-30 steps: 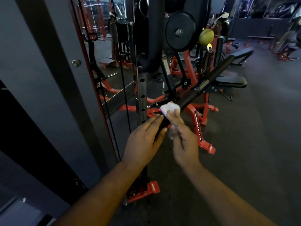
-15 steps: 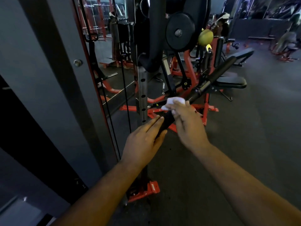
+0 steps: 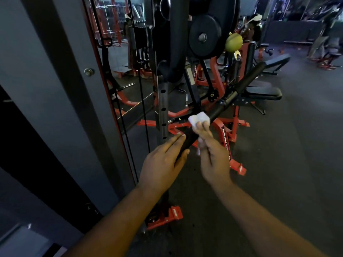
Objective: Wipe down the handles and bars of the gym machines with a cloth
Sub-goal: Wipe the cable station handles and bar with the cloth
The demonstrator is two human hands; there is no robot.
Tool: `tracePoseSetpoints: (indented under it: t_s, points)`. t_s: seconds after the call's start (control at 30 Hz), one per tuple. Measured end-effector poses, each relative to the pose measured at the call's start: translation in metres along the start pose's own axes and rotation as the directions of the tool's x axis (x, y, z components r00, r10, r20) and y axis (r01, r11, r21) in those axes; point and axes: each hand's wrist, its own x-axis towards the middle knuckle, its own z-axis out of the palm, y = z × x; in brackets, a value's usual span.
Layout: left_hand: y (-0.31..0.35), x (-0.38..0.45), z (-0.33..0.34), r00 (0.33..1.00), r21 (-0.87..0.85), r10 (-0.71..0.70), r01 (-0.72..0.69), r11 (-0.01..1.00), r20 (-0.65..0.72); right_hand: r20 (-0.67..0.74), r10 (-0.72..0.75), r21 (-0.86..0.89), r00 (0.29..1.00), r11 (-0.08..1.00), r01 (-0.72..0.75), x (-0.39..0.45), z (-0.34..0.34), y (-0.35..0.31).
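Dim gym floor [image 3: 278,164] is stretching behind; right hand [image 3: 213,158] is pinching the white cloth [image 3: 199,118], sliding back down the black handle bar [image 3: 219,111] toward 6 o'clock, another pass underway. Left hand [image 3: 161,166] is lying flat-fingered against its near end.

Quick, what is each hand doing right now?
Left hand: open, straight fingers resting on the black bar.
Right hand: holding the white cloth against the bar.

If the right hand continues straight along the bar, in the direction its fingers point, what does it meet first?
Probably the joint partway up the black bar. The right hand presses the white cloth just below it; depth is uncertain.
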Motion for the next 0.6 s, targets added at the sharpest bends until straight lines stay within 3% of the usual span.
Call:
tracePoseSetpoints:
  t_s: [0.07,0.13,0.2,0.23,0.33,0.47,0.6]
  points:
    - [-0.002,-0.001,0.001,1.0,0.003,0.008,-0.008,1.0,-0.002,0.0,0.063,0.182,0.998,0.981,-0.062,-0.021,0.003,-0.011]
    - [-0.001,-0.001,0.001,1.0,-0.004,0.009,-0.009,1.0,-0.004,-0.157,0.171,0.247,0.973,0.96,-0.129,-0.021,-0.005,-0.01]
    - [0.002,0.0,0.002,1.0,-0.018,0.001,-0.001,1.0,-0.004,-0.369,0.312,0.253,0.876,0.94,-0.228,0.006,-0.018,-0.002]
    - [0.003,0.001,0.002,1.0,-0.024,-0.003,0.003,1.0,-0.004,-0.41,0.356,0.247,0.839,0.93,-0.274,0.023,-0.024,0.003]
    - [0.009,0.002,0.007,1.0,-0.038,-0.005,0.005,0.999,-0.001,-0.352,0.32,0.191,0.88,0.944,-0.267,0.051,-0.02,0.015]
    - [0.009,0.005,0.01,1.0,-0.028,-0.012,0.012,1.0,-0.016,-0.266,0.208,0.166,0.941,0.972,-0.168,0.011,0.013,0.002]
    - [0.003,0.006,0.011,1.0,0.0,0.011,-0.011,1.0,-0.018,-0.132,0.307,0.471,0.943,0.856,-0.213,-0.033,0.019,-0.007]
